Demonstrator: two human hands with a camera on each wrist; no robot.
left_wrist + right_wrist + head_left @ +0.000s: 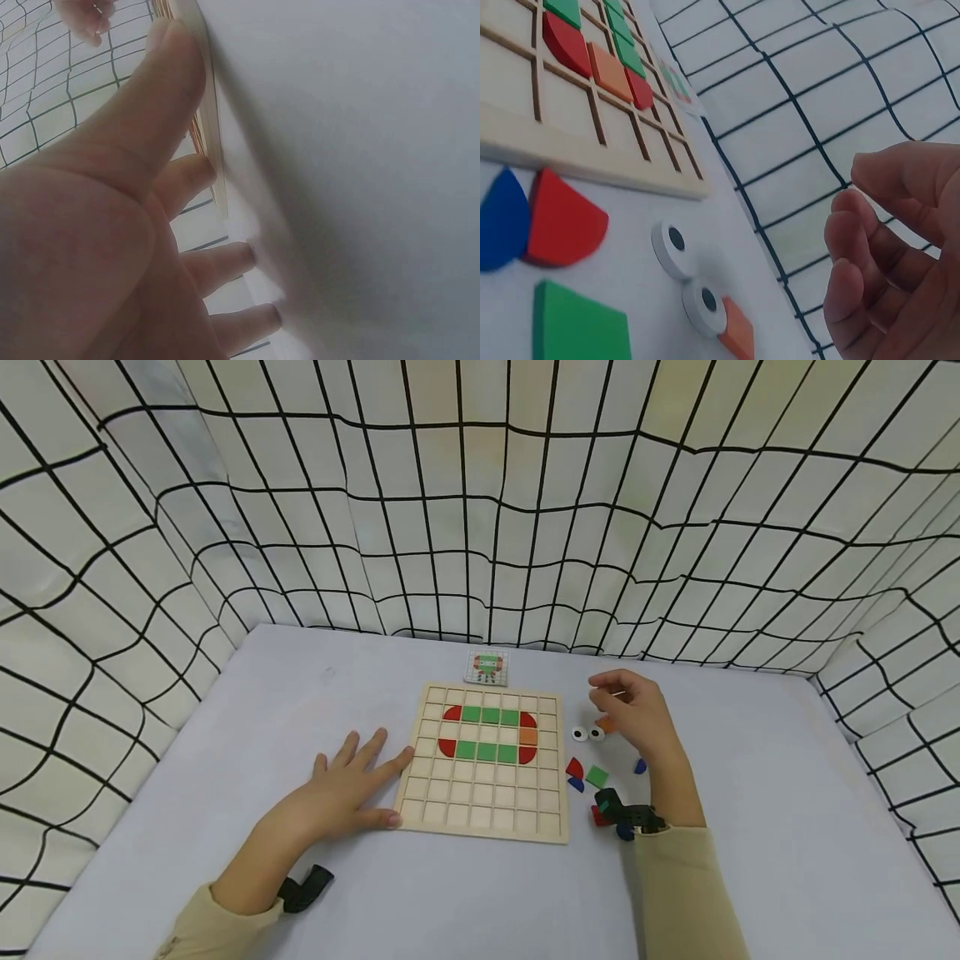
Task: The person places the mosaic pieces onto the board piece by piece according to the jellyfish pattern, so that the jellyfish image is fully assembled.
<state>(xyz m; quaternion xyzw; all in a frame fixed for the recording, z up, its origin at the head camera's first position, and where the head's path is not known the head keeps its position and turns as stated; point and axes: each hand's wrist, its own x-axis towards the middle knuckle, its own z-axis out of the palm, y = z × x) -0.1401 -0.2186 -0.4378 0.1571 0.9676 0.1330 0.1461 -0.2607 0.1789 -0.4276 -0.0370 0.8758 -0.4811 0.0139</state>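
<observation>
My left hand [333, 797] lies with fingers spread at the left side of a wooden grid board [480, 836]; its thumb and index finger touch the board's edge. Set in the board are two rows of green squares [489, 716], with red quarter-round pieces [527, 755] at their ends and an orange square [528, 737] on the right side. My right hand [637, 714] hovers right of the board, fingers loosely bent. In the right wrist view nothing shows between its thumb and fingertips. Below it lie two round eye pieces [673, 249] and another orange piece [738, 330].
A small pattern card [487, 667] lies behind the board. Right of the board are a loose green square [597, 777], a red quarter-round [574, 767], and several blue pieces [576, 785]. Black netting [491, 510] rises around the back and sides of the white table [360, 893].
</observation>
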